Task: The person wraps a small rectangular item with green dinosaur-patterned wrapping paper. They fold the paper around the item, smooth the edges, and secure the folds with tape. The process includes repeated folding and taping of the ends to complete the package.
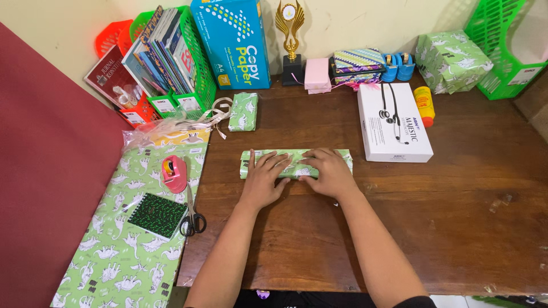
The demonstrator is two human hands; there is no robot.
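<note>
Squarely at the middle of the wooden desk (434, 217), a long flat parcel in green wrapping paper (295, 163), lying crosswise. Pressed down on top of it, both hands: left hand (264, 178) flat on the left half with fingers spread apart and pointing away, right hand (330, 171) flat on the right half with fingers close together, angled toward the left one, fingertips nearly meeting at the parcel's middle. Neither hand closed around anything. Off the desk's left edge, a sheet of the same green paper (114, 256), bearing a pink tape dispenser (174, 173), a dark green-dotted notebook (157, 214) and black-handled scissors (192, 217). Farther back, a small wrapped packet (244, 111), a white flat box (394, 122) just right of the parcel, an orange-capped yellow bottle (424, 104) beside that box, a larger wrapped box (452, 60) at the back right, and a gold trophy (290, 40) against the wall
</note>
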